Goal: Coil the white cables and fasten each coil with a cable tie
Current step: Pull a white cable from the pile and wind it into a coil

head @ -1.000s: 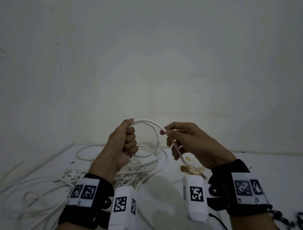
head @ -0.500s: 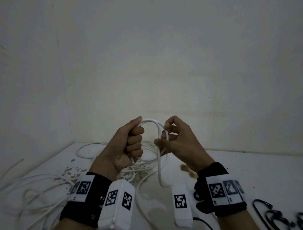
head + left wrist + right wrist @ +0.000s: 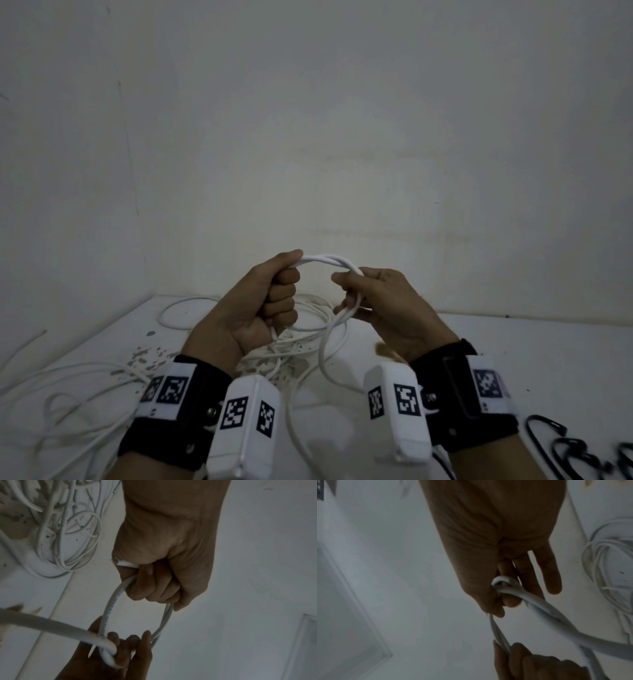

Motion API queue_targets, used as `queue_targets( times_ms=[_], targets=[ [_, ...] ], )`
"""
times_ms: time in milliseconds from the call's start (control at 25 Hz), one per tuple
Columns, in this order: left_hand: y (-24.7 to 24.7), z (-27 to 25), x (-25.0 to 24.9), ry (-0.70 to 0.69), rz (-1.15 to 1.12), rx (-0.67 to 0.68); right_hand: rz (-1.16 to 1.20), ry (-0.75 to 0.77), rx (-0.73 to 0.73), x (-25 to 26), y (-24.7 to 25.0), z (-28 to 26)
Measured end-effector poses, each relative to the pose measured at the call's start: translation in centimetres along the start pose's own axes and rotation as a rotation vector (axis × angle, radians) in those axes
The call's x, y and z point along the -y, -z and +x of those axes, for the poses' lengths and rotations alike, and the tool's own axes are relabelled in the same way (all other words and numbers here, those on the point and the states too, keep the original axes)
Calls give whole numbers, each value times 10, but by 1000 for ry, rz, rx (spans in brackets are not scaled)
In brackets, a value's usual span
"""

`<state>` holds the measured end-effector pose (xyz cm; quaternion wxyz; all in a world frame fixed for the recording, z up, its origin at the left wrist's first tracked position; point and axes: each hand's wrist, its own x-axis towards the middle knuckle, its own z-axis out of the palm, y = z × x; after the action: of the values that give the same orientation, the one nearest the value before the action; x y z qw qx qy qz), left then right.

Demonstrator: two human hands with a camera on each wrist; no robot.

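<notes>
Bottom edge of head view: 2 black wrist straps, each carrying a white camera housing with black-and-white square markers. Lower right corner: black cable ties [image 3: 561,445] lying on the white table [image 3: 513,359], blurred, count unclear.

Centre frame, above the table: left hand [image 3: 263,308] is a closed fist around the white cable [image 3: 325,259], thumb laid along the top strands. Left wrist view shows the short cut end of the cable poking out beside the curled fingers [image 3: 154,588], and the loop arcing from the fist toward the other hand.

Right hand [image 3: 383,305], just right of centre, pinches the opposite side of the same loop between thumb and fingers. Right wrist view: cable bends tightly around 1 finger [image 3: 510,599]; the other fingers extend straighter past it.

The held coil reads as about 2 turns, raised off the table between both hands. A loose length drops from the right hand down to the table at lower centre.

Behind the hands, centre-left: a tangled heap of further white cables [image 3: 308,342] resting on the table; more strands trail to the lower left. Dark speckled marks on the tabletop near them.

Farthest: plain pale wall [image 3: 342,137], corner seam in the upper left.
</notes>
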<state>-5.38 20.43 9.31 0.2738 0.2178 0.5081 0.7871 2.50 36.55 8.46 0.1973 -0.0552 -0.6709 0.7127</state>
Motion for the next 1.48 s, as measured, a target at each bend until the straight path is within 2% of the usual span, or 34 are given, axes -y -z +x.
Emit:
queue_targets(
  times_ms=[240,320,440,480,600,680,720,760,880,960,1000,1040,1080,1120,1160,1200,1240,1280,1320,1360,1440,1480],
  targets=[
    [9,6,-2,28,155,-48,241,-137,12,9,9,-5],
    [9,6,-3,24,205,-48,264,-122,33,12,6,-4],
    [6,5,-4,10,251,-35,87,-15,-7,12,5,0],
    [6,5,-4,9,275,-30,91,-4,1,12,6,1],
    [3,6,-1,26,313,-3,335,-105,27,12,7,-3],
    [6,8,2,33,350,-6,338,-140,2,10,9,-6],
    [10,9,1,40,394,-14,220,-111,3,10,13,-7],
    [15,8,-2,51,457,-28,-8,-64,10,13,17,-9],
    [30,-2,-19,58,670,-77,-868,80,39,24,32,-9],
    [33,-7,-29,20,698,-106,-1198,353,-165,30,32,-6],
    [31,-10,-34,-10,679,-121,-1209,496,-329,28,30,-6],
    [29,-12,-36,-35,647,-137,-1035,558,-486,24,29,-3],
    [26,-14,-38,-59,611,-151,-695,493,-607,27,26,2],
    [24,-16,-40,-78,574,-167,-240,286,-572,32,22,2],
    [22,-18,-40,-88,539,-190,156,31,-357,33,18,-2],
    [21,-19,-40,-98,500,-210,435,-140,-166,35,15,-8],
    [24,-18,-39,-100,457,-224,552,-196,-49,37,14,-13],
    [26,-17,-41,-103,415,-233,486,-150,7,42,14,-13],
    [30,-17,-43,-101,384,-244,298,-53,23,44,16,-10],
    [34,-17,-47,-96,373,-258,-17,95,-30,44,21,-6],
    [42,-18,-55,-95,376,-284,-714,473,-271,47,32,5],
    [45,-18,-59,-99,370,-293,-955,661,-373,50,35,9]
  ],
)
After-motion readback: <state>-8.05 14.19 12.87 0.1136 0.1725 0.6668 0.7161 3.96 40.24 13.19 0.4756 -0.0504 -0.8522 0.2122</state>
